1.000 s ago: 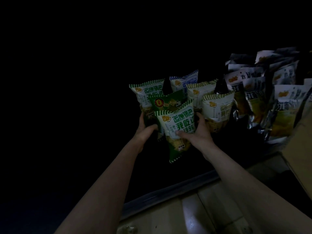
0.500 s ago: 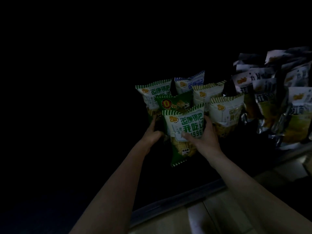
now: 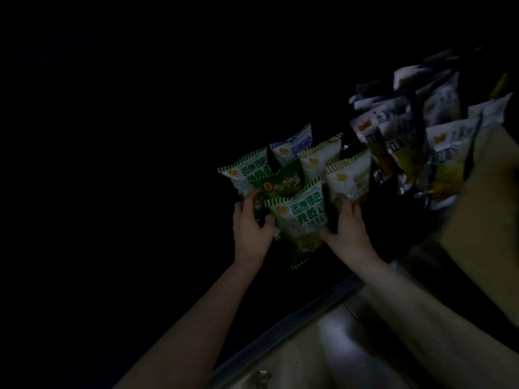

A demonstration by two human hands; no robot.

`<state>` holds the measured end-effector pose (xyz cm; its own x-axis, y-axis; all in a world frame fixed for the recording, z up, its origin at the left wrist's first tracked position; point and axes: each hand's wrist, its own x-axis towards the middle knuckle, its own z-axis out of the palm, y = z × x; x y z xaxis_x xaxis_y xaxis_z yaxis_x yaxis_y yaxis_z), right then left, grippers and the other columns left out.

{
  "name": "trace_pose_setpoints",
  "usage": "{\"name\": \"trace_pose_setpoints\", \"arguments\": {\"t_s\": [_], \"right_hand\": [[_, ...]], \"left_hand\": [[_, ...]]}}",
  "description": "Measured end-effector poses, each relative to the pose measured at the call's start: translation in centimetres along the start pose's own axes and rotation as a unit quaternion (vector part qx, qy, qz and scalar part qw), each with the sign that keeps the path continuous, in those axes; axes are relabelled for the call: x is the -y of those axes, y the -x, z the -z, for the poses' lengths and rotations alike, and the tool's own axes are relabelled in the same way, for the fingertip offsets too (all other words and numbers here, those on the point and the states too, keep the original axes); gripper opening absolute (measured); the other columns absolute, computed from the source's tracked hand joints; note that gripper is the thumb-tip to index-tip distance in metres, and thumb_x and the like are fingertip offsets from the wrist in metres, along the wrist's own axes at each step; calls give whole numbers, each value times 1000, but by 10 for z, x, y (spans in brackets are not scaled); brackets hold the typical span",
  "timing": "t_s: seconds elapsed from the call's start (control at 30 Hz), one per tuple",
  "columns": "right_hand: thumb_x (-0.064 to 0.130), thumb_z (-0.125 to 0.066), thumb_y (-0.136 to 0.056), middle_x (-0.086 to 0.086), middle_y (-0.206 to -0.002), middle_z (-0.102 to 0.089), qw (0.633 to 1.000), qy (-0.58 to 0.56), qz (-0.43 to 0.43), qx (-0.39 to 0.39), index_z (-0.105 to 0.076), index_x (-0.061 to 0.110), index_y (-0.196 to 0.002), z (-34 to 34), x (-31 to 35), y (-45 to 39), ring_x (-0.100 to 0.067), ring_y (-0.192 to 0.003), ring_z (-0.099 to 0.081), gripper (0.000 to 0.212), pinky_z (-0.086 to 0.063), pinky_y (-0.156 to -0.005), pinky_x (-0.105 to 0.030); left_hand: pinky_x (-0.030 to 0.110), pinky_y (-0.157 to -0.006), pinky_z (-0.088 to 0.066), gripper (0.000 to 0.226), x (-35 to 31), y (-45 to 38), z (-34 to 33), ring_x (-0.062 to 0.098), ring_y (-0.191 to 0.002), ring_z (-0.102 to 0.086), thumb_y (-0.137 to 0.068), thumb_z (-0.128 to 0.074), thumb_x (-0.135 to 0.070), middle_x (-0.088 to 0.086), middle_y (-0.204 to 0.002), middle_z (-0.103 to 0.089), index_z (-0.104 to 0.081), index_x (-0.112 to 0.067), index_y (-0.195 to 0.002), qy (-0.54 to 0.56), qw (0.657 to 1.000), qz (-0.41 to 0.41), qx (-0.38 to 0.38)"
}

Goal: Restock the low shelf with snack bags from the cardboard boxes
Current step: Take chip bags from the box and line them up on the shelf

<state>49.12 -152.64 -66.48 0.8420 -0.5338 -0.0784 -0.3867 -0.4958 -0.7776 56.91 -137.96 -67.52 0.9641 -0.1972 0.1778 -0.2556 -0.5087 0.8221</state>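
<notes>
A green-and-white snack bag point(image 3: 302, 220) stands at the front of a dark low shelf point(image 3: 283, 318). My left hand point(image 3: 251, 228) grips its left edge, thumb curled against the bag. My right hand point(image 3: 346, 230) holds its right side, fingers reaching up behind it. Behind it stand a dark green bag point(image 3: 280, 183), another green-and-white bag point(image 3: 247, 171), a blue-and-white bag point(image 3: 295, 144) and two yellow-striped bags point(image 3: 348, 178). The scene is very dim.
A cluster of silvery-white bags point(image 3: 421, 141) fills the shelf to the right. A cardboard box point(image 3: 488, 220) sits at the right edge. Pale floor tiles point(image 3: 323, 352) lie below the shelf's front lip. The left part of the shelf is black.
My right hand has slid from the bag's front to its right side. The left hand has shifted along the left edge. The camera has tilted, bringing the cardboard box back into view.
</notes>
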Motion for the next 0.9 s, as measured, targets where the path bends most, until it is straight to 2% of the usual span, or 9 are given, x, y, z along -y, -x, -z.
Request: {"name": "trace_pose_setpoints", "arguments": {"t_s": [0.1,0.17,0.27,0.33,0.43,0.53,0.63,0.73,0.9], "right_hand": [[12,-64,-87,-8,-139,-34,1000,15,-1,27,-27,15,-142,42,15,31,-24,-123,-44,67,-41,-103,-38],[10,-61,-89,-1,-128,-43,1000,17,15,17,-31,17,-139,76,20,58,-16,-110,-51,59,-46,-90,-28],[8,-62,-87,0,-112,-50,996,51,56,-41,-39,13,-134,129,21,90,-17,-97,-58,52,-45,-73,-16],[12,-64,-86,-4,-112,-52,989,119,52,-72,-43,11,-131,165,10,104,-17,-95,-56,49,-40,-69,-14],[24,-66,-86,-7,-126,-45,981,190,-8,-44,-41,13,-133,202,-21,113,-18,-109,-49,54,-39,-79,-21],[32,-65,-86,-8,-137,-36,973,219,-73,25,-36,15,-137,227,-53,126,-24,-121,-43,62,-39,-91,-29],[37,-66,-84,-7,-134,-40,966,211,-124,82,-33,18,-139,256,-72,154,-22,-121,-44,67,-40,-95,-31],[34,-68,-82,-12,-136,-42,950,200,-197,138,-28,18,-142,267,-90,188,-25,-121,-46,74,-42,-97,-32],[23,-62,-87,-12,-147,-35,947,206,-206,137,-21,14,-145,255,-121,200,-25,-133,-37,72,-32,-103,-26]], "left_hand": [[21,-93,-35,46,-37,5,-3,20,-118,-44,-89,-54,-11,8,-127,-44,-46,-19,-133,19,998,-54,8],[15,-90,-31,44,-62,14,-8,16,-116,-44,-89,-53,-9,3,-126,-45,-47,-20,-132,77,994,-66,50],[20,-94,-34,41,-92,30,-20,16,-118,-44,-90,-50,-9,4,-128,-45,-49,-20,-130,124,981,-80,124],[24,-94,-38,38,-113,47,-32,19,-116,-48,-92,-50,-12,7,-127,-49,-49,-21,-129,138,970,-77,185],[26,-100,-36,40,-140,78,-56,19,-122,-44,-93,-52,-20,6,-131,-46,-47,-22,-132,116,951,-90,272],[33,-103,-31,41,-164,102,-75,19,-125,-35,-93,-51,-29,1,-133,-42,-47,-27,-133,-10,943,-172,286],[33,-101,-26,40,-192,130,-85,19,-126,-35,-93,-51,-30,-1,-134,-43,-48,-27,-133,-82,901,-234,355],[33,-100,-23,43,-212,156,-91,18,-128,-34,-94,-48,-33,-3,-139,-41,-42,-30,-137,-160,844,-262,440],[40,-109,-21,50,-210,173,-118,20,-134,-30,-97,-41,-26,-1,-147,-36,-27,-29,-145,-242,792,-261,496]]}}
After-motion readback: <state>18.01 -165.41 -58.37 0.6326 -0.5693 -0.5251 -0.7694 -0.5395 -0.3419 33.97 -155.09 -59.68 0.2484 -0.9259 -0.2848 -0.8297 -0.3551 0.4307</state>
